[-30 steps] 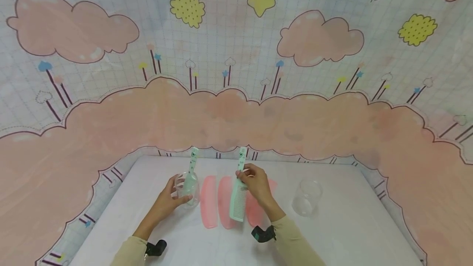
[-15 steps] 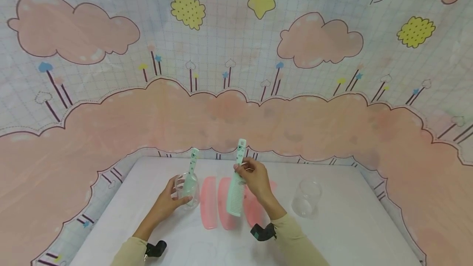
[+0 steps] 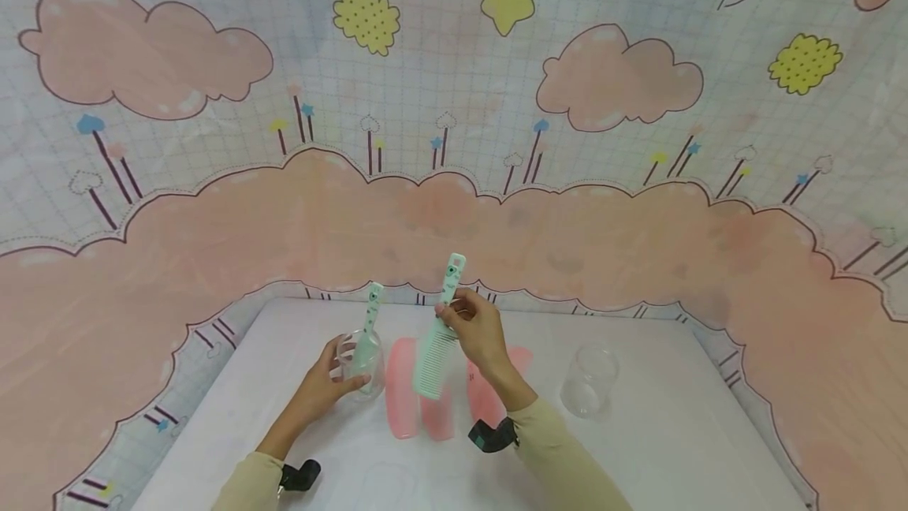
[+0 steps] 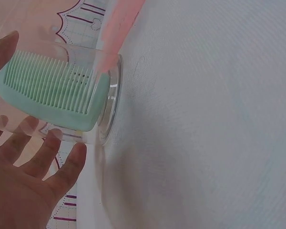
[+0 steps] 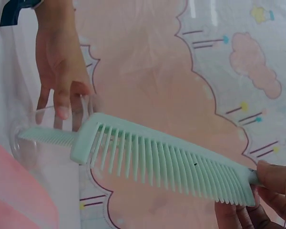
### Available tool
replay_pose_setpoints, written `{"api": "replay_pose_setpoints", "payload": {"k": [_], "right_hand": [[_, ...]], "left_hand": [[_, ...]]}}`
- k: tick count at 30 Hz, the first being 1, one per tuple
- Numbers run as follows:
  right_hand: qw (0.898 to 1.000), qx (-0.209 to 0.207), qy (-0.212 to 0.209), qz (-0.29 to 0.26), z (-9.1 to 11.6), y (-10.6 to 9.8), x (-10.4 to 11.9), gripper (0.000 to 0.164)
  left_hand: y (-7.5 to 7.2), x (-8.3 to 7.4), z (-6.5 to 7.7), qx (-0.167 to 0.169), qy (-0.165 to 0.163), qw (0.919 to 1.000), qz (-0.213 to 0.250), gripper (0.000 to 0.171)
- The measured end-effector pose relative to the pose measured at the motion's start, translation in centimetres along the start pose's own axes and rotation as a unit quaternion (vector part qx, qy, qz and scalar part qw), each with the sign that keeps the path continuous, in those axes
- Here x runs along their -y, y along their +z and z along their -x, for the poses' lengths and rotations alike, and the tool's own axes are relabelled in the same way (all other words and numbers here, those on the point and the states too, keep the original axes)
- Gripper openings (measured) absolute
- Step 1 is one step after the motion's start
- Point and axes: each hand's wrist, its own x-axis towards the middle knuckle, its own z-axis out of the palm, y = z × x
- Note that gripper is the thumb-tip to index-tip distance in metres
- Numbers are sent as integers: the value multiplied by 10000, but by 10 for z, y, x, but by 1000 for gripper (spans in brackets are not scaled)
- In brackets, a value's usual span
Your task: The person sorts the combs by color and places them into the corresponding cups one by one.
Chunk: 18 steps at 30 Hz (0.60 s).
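Observation:
My left hand (image 3: 322, 385) is wrapped around a clear cup (image 3: 377, 365), thumb on the near side. Inside the cup stands a mint-green comb (image 3: 373, 306), teeth end down, its patterned handle sticking out above the rim. Through the wall in the left wrist view, the comb's teeth (image 4: 47, 81) show near the cup's base. With thumb and fingers, my right hand (image 3: 481, 330) pinches a second mint-green comb (image 3: 429, 365) where the handle meets the teeth. That comb is raised and tilted, handle up, toothed end toward the cup.
Several pink curved pieces, among them a left one (image 3: 402, 393) and a right one (image 3: 485, 393), lie on the white table (image 3: 638, 448) between and under my hands. Another clear cup (image 3: 589, 381) stands to the right. A patterned cloth (image 3: 454, 219) rises behind the table.
My right hand has lifted the second comb and carried it left toward the held cup, tilting it further. My left hand and its cup have stayed in place.

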Motion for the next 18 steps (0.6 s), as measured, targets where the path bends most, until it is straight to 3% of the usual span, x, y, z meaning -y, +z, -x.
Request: {"api": "replay_pose_setpoints", "payload": {"k": [18], "right_hand": [[9993, 69, -50, -355, -8, 24, 14, 22]], "left_hand": [[0, 0, 2, -39, 43, 10000, 23, 91]]}}
